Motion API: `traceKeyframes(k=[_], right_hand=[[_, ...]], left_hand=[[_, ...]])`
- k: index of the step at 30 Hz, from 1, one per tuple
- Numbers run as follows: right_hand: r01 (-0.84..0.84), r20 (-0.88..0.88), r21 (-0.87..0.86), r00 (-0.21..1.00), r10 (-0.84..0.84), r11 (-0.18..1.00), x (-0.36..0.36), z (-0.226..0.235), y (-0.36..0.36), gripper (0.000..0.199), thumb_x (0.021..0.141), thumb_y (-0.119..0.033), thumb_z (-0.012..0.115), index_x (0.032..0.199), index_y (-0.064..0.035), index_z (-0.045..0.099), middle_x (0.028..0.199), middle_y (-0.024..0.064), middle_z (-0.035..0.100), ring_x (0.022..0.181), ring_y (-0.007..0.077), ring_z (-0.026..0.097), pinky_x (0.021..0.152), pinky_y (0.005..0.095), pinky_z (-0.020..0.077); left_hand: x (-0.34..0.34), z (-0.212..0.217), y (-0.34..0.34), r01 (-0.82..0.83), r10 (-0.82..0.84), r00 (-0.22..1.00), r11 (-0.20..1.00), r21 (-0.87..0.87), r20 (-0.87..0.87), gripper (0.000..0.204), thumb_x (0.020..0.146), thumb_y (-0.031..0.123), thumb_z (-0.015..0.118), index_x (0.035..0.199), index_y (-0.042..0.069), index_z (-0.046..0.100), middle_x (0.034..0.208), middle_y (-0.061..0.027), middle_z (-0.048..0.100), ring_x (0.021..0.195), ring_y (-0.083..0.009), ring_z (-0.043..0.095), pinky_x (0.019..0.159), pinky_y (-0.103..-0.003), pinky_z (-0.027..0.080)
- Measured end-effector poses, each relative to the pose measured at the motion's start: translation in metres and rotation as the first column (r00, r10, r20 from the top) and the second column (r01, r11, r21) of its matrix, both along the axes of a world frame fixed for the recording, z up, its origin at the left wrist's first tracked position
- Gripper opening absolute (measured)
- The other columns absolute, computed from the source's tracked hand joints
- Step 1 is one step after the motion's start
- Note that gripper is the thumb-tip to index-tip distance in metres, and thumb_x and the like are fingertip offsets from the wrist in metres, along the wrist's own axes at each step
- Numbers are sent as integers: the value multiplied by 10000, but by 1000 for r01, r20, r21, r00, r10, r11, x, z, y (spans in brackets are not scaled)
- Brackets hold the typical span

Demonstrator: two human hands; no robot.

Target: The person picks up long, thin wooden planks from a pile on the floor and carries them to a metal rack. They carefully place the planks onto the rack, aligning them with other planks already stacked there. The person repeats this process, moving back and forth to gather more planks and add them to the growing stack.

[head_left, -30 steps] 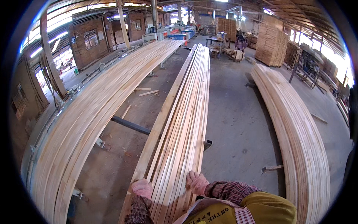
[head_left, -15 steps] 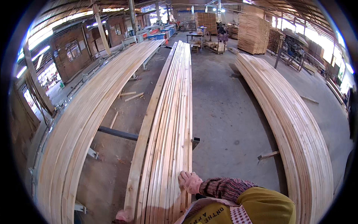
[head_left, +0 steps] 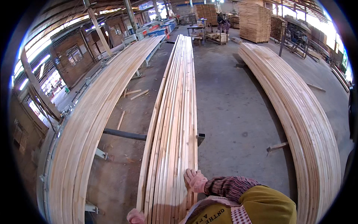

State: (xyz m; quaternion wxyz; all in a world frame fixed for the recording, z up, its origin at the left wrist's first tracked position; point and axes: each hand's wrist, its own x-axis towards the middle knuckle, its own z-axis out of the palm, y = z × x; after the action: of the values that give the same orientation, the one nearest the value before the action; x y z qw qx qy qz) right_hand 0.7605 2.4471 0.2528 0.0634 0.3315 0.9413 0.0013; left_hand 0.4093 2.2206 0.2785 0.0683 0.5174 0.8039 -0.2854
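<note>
Pale wooden strips [head_left: 173, 123] lie lengthwise in one long bundle across a dark metal bar [head_left: 125, 134]. Boards [head_left: 97, 108] run to the bundle's left, and a thick timber stack [head_left: 298, 123] sits well apart to its right. The right hand [head_left: 195, 180] rests on the bundle's right edge, its grip loose, fingers extended over the top and closed round nothing visible. At the bundle's left edge is the left hand [head_left: 135, 216], partly cut off; its grip cannot be told. The step looks like steadying or evening the strips; the next move seems to call for balanced pressure from both sides.
</note>
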Motion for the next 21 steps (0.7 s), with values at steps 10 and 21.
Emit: traceKeyframes(k=[10, 21], right_hand=[[-45, 0, -11, 999, 45, 999, -2, 3, 3, 709, 864, -294, 562, 1431, 97, 391, 1426, 267, 388, 1175, 362, 471, 856, 453, 443], [-59, -46, 79, 997, 62, 995, 5, -35, 9, 629, 881, -264, 532, 1423, 40, 430, 1421, 207, 394, 1153, 315, 471, 820, 416, 447]], left_hand=[[8, -6, 134, -221, 210, 975, 956, 195, 74, 228, 815, 337, 687, 748, 122, 721, 753, -108, 713, 746, -268, 725, 656, -408, 573], [14, -5, 148, -190, 166, 978, 957, 221, 126, 285, 843, 365, 657, 885, 101, 755, 882, -130, 730, 864, -308, 718, 730, -445, 565]])
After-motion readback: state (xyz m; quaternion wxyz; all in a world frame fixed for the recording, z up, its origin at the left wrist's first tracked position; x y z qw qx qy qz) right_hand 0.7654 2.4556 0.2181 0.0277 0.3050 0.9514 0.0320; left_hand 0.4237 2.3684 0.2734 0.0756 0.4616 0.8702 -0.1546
